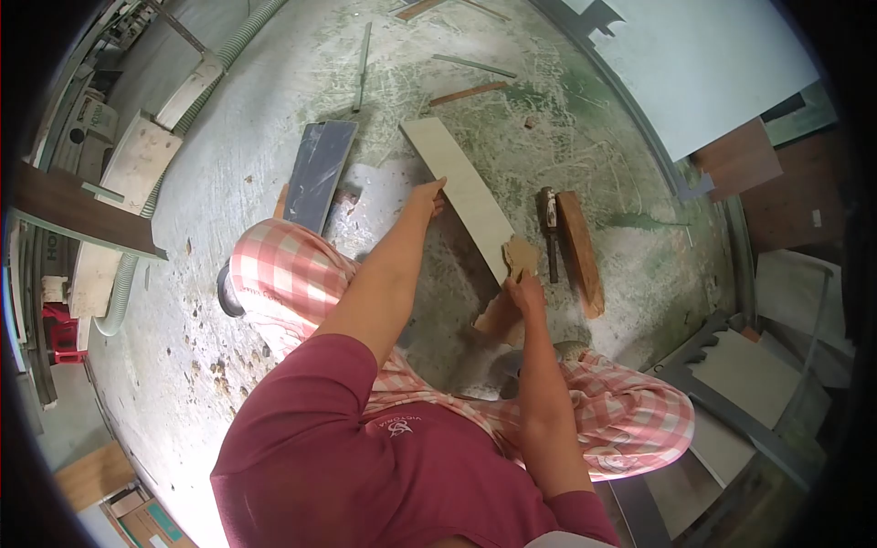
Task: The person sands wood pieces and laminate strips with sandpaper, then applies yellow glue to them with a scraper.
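A long pale board (466, 183) slants across the floor in front of me. My left hand (433, 198) is closed on its left edge, around mid-length. At the near right corner, my right hand (525, 292) pinches a ragged brown piece (519, 255) that overlaps the board's edge. Under that corner, partly hidden by the hand, lies another brown piece (498, 315). Just right of the board are a hammer (550, 224), its head pointing away, and a thick wooden block (580, 256).
Dark boards (320, 173) lie stacked beyond my left knee. Thin strips (468, 92) are scattered farther off. Large pale panels (703, 73) and offcuts (744, 374) line the right side. Timber (137, 164) and a ribbed hose (242, 46) run along the left.
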### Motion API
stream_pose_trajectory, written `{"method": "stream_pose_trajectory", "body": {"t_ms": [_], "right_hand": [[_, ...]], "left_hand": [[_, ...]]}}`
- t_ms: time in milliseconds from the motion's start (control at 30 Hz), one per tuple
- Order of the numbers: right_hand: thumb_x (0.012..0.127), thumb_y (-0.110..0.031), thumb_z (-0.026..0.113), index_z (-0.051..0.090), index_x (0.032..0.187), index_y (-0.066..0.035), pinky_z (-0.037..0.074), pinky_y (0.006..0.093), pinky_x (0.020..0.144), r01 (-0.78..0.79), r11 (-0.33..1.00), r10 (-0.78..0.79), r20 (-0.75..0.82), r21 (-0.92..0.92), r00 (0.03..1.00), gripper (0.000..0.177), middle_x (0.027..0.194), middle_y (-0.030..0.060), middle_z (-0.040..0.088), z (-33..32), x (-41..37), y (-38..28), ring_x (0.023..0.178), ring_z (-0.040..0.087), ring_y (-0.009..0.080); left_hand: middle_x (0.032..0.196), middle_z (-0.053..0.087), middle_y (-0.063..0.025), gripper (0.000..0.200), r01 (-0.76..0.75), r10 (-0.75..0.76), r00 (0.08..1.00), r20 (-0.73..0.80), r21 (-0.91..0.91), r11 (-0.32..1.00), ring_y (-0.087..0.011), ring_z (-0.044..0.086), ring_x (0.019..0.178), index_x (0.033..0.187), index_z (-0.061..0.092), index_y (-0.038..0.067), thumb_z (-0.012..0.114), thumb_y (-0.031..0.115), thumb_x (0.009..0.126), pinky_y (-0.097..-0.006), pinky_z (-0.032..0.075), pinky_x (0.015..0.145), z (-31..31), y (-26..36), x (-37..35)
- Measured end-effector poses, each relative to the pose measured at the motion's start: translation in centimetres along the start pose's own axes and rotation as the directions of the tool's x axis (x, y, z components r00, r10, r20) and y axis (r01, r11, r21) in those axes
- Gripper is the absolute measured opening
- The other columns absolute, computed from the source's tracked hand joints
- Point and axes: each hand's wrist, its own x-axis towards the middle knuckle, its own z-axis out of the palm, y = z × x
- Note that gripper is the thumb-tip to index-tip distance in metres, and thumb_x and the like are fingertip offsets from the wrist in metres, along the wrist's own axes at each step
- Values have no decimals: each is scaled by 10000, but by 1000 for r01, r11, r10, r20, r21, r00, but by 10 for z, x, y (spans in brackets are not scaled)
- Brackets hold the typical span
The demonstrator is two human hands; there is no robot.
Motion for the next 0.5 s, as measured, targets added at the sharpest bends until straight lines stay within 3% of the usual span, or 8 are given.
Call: {"method": "stream_pose_trajectory", "body": {"t_ms": [133,167,233,267,300,333,433,500], "right_hand": [[745,-376,544,529,1093,39,427,434,826,85,989,-86,4,123,996,541,1024,289,565,1,9,4,978,543,407],[745,-376,544,529,1093,39,427,434,826,76,989,-77,1,125,997,541,1024,289,565,3,12,6,978,543,407],[727,-397,546,526,1154,-62,398,509,887,-52,993,39,118,110,992,543,1167,215,520,7,17,3,1091,496,384],[727,-397,546,526,1154,-62,398,509,887,-59,992,45,119,115,992,543,1167,215,520,6,17,3,1091,496,384],[738,-376,538,538,1091,-3,416,475,845,-3,991,-4,51,136,999,514,1066,249,554,6,16,4,1012,528,399],[750,-356,530,551,1028,56,434,440,802,54,987,-52,-17,153,999,498,964,283,588,5,14,4,934,559,414],[753,-359,526,550,1064,53,432,436,817,62,964,-83,71,259,994,516,1002,283,580,-11,18,1,958,556,408],[757,-358,525,543,1098,44,426,428,835,70,955,-83,32,290,996,527,1029,282,573,-14,20,-6,982,552,400]], "left_hand": [[1160,501,-182,534,-36,35,999,11,151,988,-320,567,932,1163,490,-23,713,232,750,-406,520,699,17,12,22],[1133,515,-193,493,-52,53,999,-3,192,980,-316,582,896,1142,504,-31,700,209,760,-399,526,671,22,12,29],[1098,532,-203,457,-69,72,997,-12,174,982,-311,590,864,1121,521,-33,683,209,769,-408,526,667,31,10,38],[1062,549,-213,424,-88,93,995,-28,149,985,-306,599,831,1100,537,-35,667,208,778,-417,525,662,33,9,39],[1062,549,-213,424,-85,90,996,-25,156,984,-306,599,831,1100,537,-35,667,208,778,-417,525,662,33,6,39],[1002,561,-203,375,-149,150,989,0,120,981,-287,595,784,1050,551,-44,646,203,784,-406,517,628,33,4,30],[895,571,-177,306,-290,293,956,-1,128,948,-252,580,710,959,559,-53,614,195,788,-380,494,570,33,16,-19],[848,569,-160,283,-367,377,926,-24,183,912,-236,569,685,917,554,-53,603,192,786,-365,480,545,30,22,-41]]}}
